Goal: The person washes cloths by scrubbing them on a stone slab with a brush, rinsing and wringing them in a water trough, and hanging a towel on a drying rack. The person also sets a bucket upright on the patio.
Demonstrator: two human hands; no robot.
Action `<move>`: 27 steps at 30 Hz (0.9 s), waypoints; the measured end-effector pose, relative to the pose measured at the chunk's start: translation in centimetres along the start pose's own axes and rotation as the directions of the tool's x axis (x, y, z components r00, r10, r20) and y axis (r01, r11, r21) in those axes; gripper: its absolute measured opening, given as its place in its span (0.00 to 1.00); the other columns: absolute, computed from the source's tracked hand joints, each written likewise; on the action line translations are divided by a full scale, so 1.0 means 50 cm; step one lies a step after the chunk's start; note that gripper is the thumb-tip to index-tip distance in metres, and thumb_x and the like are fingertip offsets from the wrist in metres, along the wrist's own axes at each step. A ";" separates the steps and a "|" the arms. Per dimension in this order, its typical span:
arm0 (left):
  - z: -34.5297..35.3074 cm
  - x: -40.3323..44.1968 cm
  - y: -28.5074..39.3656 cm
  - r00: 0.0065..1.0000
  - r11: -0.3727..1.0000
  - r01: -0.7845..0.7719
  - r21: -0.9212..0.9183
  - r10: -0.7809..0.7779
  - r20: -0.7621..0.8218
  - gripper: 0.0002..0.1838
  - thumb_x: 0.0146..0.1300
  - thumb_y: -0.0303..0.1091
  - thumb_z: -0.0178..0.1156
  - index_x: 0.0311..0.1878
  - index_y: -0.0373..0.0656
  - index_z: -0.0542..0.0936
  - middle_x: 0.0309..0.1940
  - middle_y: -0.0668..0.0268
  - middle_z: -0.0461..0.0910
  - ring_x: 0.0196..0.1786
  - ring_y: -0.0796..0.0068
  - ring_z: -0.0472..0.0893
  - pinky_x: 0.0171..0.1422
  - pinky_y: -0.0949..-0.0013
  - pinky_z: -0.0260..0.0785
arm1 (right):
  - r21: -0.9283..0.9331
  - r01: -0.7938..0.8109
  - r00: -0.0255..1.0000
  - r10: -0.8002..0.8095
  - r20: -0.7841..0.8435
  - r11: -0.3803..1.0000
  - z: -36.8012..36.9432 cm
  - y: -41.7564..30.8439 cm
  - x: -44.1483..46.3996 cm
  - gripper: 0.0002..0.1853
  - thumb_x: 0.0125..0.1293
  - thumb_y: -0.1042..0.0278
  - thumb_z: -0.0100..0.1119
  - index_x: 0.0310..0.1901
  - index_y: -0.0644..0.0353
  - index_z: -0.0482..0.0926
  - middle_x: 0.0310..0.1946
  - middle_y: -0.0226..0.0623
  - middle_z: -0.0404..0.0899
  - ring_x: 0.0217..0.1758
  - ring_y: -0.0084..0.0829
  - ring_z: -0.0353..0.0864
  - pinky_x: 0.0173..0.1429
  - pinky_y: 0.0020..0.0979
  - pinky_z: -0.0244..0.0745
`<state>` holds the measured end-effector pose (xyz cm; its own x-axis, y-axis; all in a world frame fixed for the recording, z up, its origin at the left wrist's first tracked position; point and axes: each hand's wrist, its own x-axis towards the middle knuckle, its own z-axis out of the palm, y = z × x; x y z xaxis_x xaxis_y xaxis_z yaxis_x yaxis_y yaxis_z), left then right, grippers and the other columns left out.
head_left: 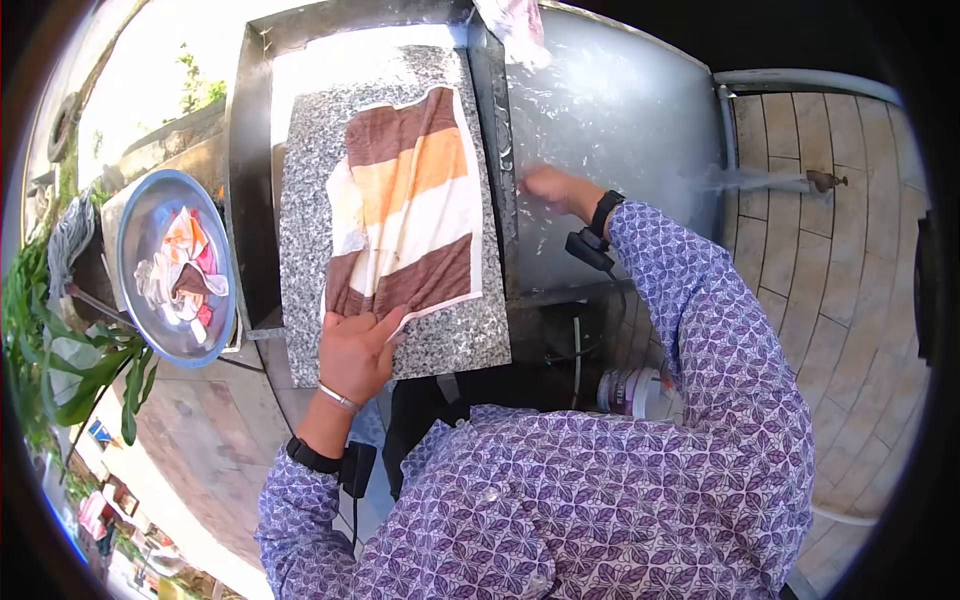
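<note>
Fingers bent, the left hand (356, 358) grips the near edge of a striped towel (425, 190) on a speckled stone slab (308, 190), while the right hand (555, 188) reaches into a water-filled trough (640, 120); its fingers are blurred, so whether it holds anything cannot be told. Just ahead of the left hand, the towel's brown, orange and white bands lie mostly spread, but creases run near its left side: laid out, it seems, though not yet smooth. Well to the right of the right hand, a tap (825, 181) jets water toward the trough. Left of the left hand, a blue basin (142, 225) holds crumpled cloths (185, 240); whether these are done or left cannot be told.
</note>
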<state>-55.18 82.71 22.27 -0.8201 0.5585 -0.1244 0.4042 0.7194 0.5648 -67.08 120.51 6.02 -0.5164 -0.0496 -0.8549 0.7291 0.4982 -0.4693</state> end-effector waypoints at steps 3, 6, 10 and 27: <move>-0.034 0.010 0.005 1.000 0.994 0.021 -0.109 -0.024 -0.020 0.19 0.52 0.37 0.64 0.49 0.49 0.81 0.26 0.66 0.71 0.31 0.65 0.74 0.37 0.63 0.59 | -0.003 -0.011 0.993 0.012 0.120 1.000 0.012 0.004 -0.033 0.16 0.61 0.69 0.47 0.48 0.64 0.77 0.40 0.38 0.78 0.42 0.31 0.76 0.42 0.39 0.72; -0.044 0.046 -0.023 0.908 0.940 0.252 -0.229 -0.311 -0.281 0.19 0.53 0.41 0.65 0.48 0.46 0.80 0.32 0.63 0.73 0.36 0.60 0.75 0.38 0.61 0.65 | 0.050 -0.145 0.989 0.145 0.008 0.988 0.042 -0.008 -0.068 0.15 0.64 0.65 0.49 0.46 0.65 0.78 0.40 0.36 0.79 0.43 0.31 0.77 0.45 0.37 0.73; 0.006 0.064 -0.106 0.876 0.902 0.413 0.126 -0.356 -0.324 0.13 0.57 0.38 0.61 0.43 0.43 0.79 0.29 0.57 0.76 0.33 0.56 0.78 0.37 0.56 0.69 | 0.420 -0.073 0.976 -0.022 0.217 0.904 0.040 0.023 -0.083 0.25 0.65 0.53 0.55 0.58 0.59 0.72 0.51 0.36 0.76 0.52 0.33 0.75 0.54 0.39 0.71; 0.057 0.037 0.010 0.970 0.999 -0.015 -0.049 0.003 -0.241 0.12 0.45 0.24 0.56 0.35 0.49 0.75 0.26 0.67 0.68 0.36 0.64 0.71 0.41 0.58 0.58 | 0.221 0.684 0.729 -0.650 -0.212 0.695 0.055 -0.181 -0.309 0.34 0.57 0.73 0.55 0.67 0.57 0.62 0.55 0.40 0.72 0.53 0.28 0.74 0.60 0.30 0.68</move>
<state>-55.37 85.28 19.99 -0.8926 0.4442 0.0774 0.3961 0.6903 0.6055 -64.43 114.37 22.88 -0.9461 -0.1766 -0.2715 0.2527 0.1215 -0.9599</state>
